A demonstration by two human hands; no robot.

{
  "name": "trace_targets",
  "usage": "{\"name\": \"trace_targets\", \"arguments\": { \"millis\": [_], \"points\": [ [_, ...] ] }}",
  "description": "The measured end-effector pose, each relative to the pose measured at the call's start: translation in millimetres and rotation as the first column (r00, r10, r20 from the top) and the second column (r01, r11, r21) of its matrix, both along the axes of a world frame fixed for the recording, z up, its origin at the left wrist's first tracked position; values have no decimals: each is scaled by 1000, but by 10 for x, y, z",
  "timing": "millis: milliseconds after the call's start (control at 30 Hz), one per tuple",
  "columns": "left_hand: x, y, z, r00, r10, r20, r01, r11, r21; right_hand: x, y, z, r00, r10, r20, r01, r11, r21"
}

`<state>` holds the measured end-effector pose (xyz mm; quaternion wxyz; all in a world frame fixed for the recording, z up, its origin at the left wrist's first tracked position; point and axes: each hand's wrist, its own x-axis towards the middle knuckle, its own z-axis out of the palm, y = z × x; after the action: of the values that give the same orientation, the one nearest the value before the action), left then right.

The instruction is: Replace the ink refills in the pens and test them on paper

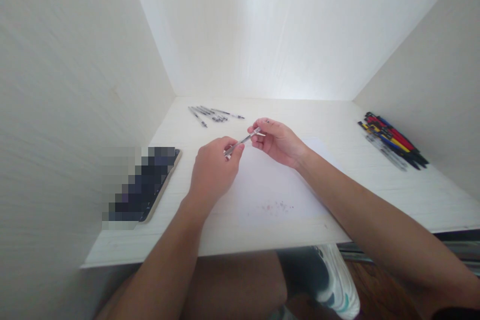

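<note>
Between my hands a slim clear pen (245, 140) is held at a slant, its right end higher. My left hand (217, 164) is closed round the lower left end. At the upper right end, the fingers of my right hand (276, 141) pinch the pen's tip. Below them lies a white sheet of paper (277, 180) with small dark and reddish specks near its front edge. Behind my left hand, several clear pens (210, 114) lie loosely grouped on the white desk (168, 132).
A phone (150, 185), partly blurred out, lies at the left. Against the right wall is a pile of black, red, yellow, blue and clear pens (393, 140). White panels (262, 30) enclose the desk at the back and both sides. My legs are under the front edge.
</note>
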<state>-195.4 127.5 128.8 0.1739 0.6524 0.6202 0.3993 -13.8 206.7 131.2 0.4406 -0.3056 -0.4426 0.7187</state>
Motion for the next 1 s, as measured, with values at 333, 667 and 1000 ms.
{"name": "trace_targets", "arguments": {
  "millis": [333,667,1000],
  "points": [
    [2,-24,26,1000,11,1,-11,999,-33,-5,59,-80,979,-27,200,22,999,26],
    [2,-12,26,999,17,-27,-18,999,-43,1,22,-71,991,-32,130,24,998,66],
    [13,-24,29,1000,17,-25,-19,998,-65,-6,-8,-21,995,-26,100,14,992,126]
  ]
}}
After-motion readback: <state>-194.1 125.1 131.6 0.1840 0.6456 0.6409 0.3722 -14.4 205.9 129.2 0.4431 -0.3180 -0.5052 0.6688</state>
